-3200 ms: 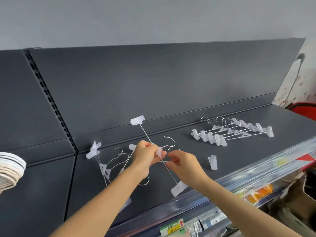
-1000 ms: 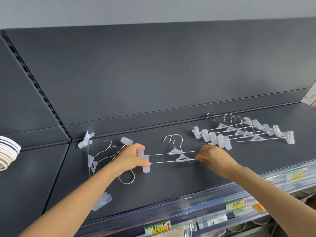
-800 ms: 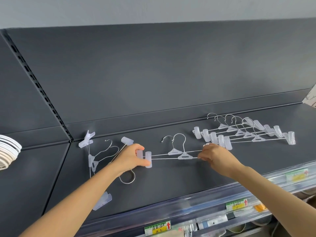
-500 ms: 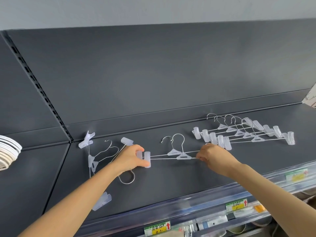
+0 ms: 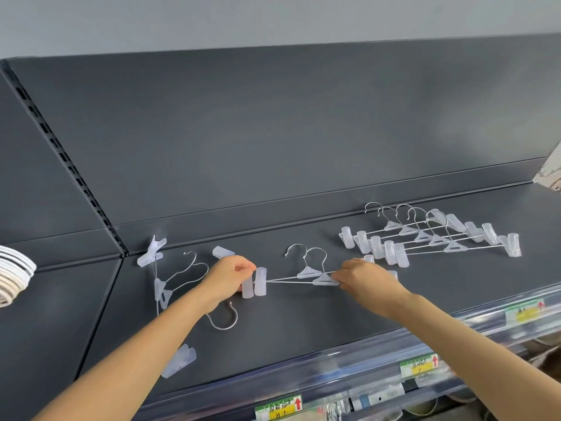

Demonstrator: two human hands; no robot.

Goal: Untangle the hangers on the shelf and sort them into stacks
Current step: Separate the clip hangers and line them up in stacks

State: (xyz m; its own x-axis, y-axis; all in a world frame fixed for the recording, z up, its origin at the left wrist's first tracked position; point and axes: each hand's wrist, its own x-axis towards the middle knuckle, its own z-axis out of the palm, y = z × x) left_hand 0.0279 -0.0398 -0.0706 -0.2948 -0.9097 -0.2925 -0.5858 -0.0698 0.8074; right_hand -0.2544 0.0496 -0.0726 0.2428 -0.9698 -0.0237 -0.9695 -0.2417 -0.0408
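Dark shelf holds tangled hangers left, stacked hangers right.

Two clear clip hangers side by side mid-shelf; neat stack right; tangle left.

Dark grey shelf, stacked clip hangers right, tangled clip hangers left

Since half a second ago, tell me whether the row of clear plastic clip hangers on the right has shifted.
No. The row of clear plastic clip hangers lies in the same spot against the dark shelf's back ledge.
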